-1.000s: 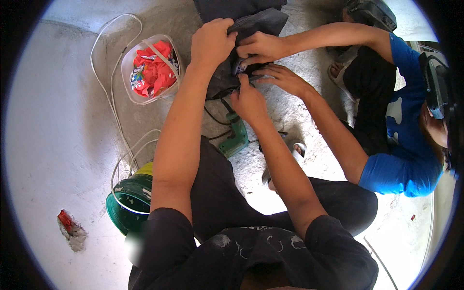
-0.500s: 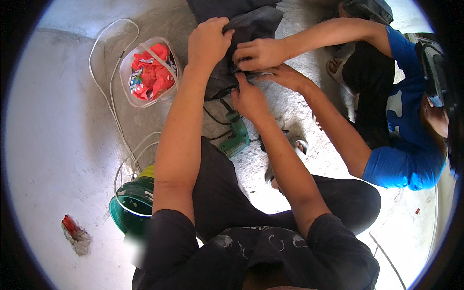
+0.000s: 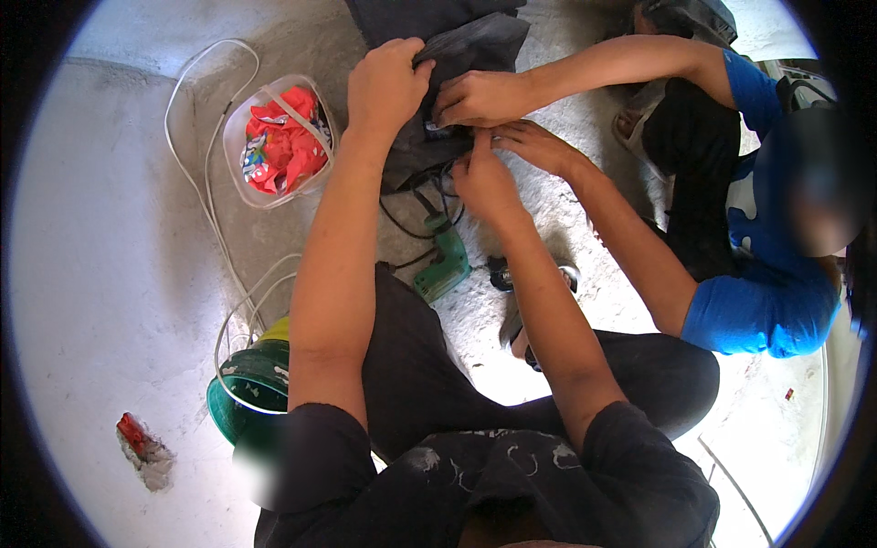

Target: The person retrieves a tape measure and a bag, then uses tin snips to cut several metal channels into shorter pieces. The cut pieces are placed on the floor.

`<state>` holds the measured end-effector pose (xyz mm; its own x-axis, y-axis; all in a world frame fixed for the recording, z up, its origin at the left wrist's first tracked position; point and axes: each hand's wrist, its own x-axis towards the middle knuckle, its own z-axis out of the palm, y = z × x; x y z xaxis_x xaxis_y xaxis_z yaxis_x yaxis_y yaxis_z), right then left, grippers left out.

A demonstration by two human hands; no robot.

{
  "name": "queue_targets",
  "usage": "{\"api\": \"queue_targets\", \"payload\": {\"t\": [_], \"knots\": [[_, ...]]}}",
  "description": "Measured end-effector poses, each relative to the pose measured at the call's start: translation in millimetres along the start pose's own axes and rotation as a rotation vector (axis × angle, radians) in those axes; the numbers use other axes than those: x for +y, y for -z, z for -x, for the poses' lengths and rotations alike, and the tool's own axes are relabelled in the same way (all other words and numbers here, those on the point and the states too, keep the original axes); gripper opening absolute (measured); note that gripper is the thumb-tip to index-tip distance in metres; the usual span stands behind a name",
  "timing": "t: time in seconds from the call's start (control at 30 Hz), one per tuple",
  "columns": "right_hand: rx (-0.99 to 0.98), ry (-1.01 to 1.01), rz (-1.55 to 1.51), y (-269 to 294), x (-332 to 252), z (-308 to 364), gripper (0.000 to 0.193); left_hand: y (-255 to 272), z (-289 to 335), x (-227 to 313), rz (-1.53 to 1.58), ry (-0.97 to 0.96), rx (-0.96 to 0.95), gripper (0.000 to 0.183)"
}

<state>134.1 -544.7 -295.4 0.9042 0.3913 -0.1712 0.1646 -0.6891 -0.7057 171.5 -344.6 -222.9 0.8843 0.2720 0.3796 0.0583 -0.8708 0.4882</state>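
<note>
My left hand (image 3: 387, 89) is closed over the edge of a black cloth (image 3: 480, 47), thumb bent against it. Low on that cloth, my right hand (image 3: 491, 185) has its fingers pinched together; whatever they hold is too small to make out. Touching the cloth just above is a co-worker's hand (image 3: 484, 97), and the co-worker's other hand (image 3: 534, 146) reaches in beside my right fingertips. Below them a green power drill (image 3: 445, 262) lies on the floor, a black cord (image 3: 399, 222) looping around it.
A clear plastic tub (image 3: 236, 178) with red wrappers (image 3: 290, 137) stands left of my left forearm. A white cable (image 3: 203, 196) runs down to a green bucket (image 3: 239, 402) near my left elbow. The co-worker in a blue shirt (image 3: 758, 315) sits close on the right.
My right hand has shifted slightly right and its fingertips have come closer to the co-worker's fingers. More of the cord by the drill shows. My left hand keeps its grip.
</note>
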Motion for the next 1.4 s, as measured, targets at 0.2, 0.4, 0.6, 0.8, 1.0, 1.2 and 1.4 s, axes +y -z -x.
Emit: {"api": "queue_targets", "payload": {"t": [0.2,0.4,0.6,0.8,1.0,1.2,1.4], "knots": [[0.082,0.062,0.158,23,15,-31,0.068,1,2,0,-0.004,0.009,0.003,0.022],[-0.122,0.012,0.500,63,8,-73,0.064,13,0,6,-0.013,0.050,-0.097,0.025],[-0.189,0.045,0.764,89,19,-69,0.051,18,-2,12,0.015,0.108,-0.109,0.027],[-0.125,0.157,0.799,96,39,-42,0.048,21,-4,28,-0.064,0.126,-0.234,0.039],[-0.003,0.236,0.668,86,50,-28,0.052,18,-7,62,-0.257,0.074,-0.321,0.058],[-0.149,0.164,0.721,79,52,-37,0.053,-16,2,76,-0.192,-0.065,0.043,0.051],[-0.141,0.190,0.651,89,70,-15,0.052,-18,0,60,-0.153,0.120,-0.325,0.033]]}}
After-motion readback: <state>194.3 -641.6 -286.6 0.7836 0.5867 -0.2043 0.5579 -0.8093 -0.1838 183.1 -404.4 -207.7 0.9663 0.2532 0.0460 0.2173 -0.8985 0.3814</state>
